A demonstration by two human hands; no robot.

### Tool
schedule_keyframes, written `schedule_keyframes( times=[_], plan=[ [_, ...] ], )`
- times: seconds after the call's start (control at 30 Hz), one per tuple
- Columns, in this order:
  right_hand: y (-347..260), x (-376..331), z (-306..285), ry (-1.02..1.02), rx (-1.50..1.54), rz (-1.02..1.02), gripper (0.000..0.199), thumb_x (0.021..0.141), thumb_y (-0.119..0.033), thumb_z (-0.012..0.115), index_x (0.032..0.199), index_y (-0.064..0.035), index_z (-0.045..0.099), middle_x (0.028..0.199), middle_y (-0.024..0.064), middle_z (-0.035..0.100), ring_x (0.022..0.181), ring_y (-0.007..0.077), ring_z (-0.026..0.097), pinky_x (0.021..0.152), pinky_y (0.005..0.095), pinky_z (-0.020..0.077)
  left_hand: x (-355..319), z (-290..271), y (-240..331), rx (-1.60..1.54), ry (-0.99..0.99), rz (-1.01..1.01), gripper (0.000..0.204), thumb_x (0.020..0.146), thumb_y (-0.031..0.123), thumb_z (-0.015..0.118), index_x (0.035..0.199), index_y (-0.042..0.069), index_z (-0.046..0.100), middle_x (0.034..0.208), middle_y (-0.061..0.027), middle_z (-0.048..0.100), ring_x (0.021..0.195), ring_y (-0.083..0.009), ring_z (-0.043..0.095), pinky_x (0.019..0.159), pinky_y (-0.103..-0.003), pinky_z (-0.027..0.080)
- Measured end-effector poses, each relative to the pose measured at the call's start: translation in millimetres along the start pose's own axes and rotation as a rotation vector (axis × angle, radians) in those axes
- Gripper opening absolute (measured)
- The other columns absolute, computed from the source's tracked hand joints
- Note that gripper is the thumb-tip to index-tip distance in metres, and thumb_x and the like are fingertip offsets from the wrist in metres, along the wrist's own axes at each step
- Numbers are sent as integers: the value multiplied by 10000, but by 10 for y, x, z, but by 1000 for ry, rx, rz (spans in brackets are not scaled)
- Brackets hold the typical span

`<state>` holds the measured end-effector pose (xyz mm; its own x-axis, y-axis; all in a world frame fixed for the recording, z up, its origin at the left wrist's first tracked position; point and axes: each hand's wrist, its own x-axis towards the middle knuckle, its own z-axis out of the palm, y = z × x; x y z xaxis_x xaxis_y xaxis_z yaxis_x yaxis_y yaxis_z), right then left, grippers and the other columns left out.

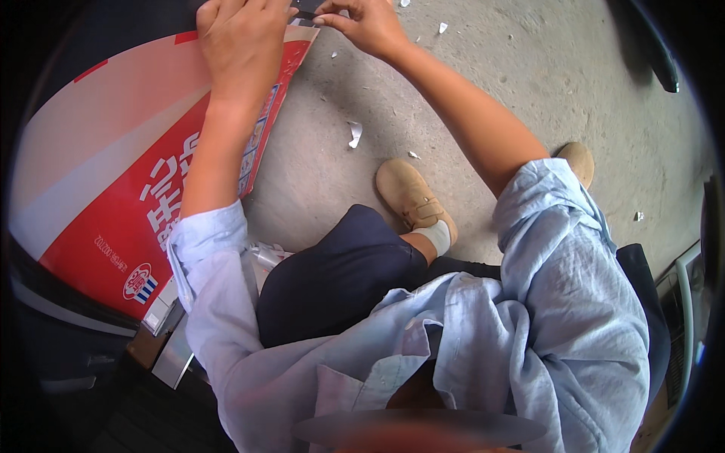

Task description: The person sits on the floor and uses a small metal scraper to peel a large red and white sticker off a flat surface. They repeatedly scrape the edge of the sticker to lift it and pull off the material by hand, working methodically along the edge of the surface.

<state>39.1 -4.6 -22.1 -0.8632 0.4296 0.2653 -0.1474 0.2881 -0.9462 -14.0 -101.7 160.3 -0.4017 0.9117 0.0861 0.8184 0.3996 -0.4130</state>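
1. Your left hand (240, 38) lies flat on the far corner of the big red and white box (113, 166). Its fingertips reach the top edge of the picture and are partly cut off.
2. Your right hand (362, 23) has its fingers pressed together, pinching a small dark strip (306, 15) at that same box corner. You cannot tell what the strip is, because the picture ends there.
3. The box lies on your left side. Its far end and its left side fade into the dark rim.
4. At the bottom left, under your left sleeve (208, 249), some small flat things (170, 332) peek out. They are too hidden to tell what they are.
5. The grey floor (491, 60) to the right of the box is wide and bare, with room for your right arm.
6. Little white paper scraps (354, 134) lie on the floor just right of the box.
7. Your tan shoe (411, 195) rests on the floor near the scraps. Your dark knee (340, 272) sticks up close to the box's near edge.
8. A dark curved thing (657, 53) sits at the top right, well apart from your hands.
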Motion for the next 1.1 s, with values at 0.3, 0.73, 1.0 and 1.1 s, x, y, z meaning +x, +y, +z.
schedule_keyframes(
  times=[0.3, 0.73, 1.0, 1.1],
  plan=[
    [105, -167, -435, -127, 1286, 809, 140, 912, -318, 738, 934, -204, 659, 906, -77, 647, 847, 40, 575, 779, 261, 463, -313, -1, 287, -754, 21, -565, 194, 907, 201, 711, 1018, 46, 744, 875, -59, 705, 714, -187, 673, 649, -310, 525],
    [-484, -253, -253, 4, 1280, 945, 240, 849, -330, 812, 940, -129, 718, 874, -43, 669, 786, 73, 544, 771, 275, 422, -506, 236, 569, -1017, 99, -907, 162, 894, 165, 730, 956, 16, 744, 859, -74, 708, 679, -115, 649, 657, -268, 525],
    [-577, -436, -60, 145, 794, 655, 282, 913, -314, 728, 894, -34, 758, 854, 27, 717, 778, 103, 587, 674, 272, 452, -593, 370, 629, -1091, 131, -957, 172, 899, 167, 728, 948, 2, 737, 877, -67, 701, 666, -96, 630, 647, -260, 514],
    [-470, -495, -56, 181, 508, 452, 326, 949, -343, 669, 836, -46, 739, 789, 56, 712, 719, 163, 619, 661, 317, 470, -623, 376, 646, -1130, 154, -979, 170, 908, 168, 715, 942, 3, 731, 867, -65, 699, 681, -108, 642, 658, -267, 516]
  ],
)
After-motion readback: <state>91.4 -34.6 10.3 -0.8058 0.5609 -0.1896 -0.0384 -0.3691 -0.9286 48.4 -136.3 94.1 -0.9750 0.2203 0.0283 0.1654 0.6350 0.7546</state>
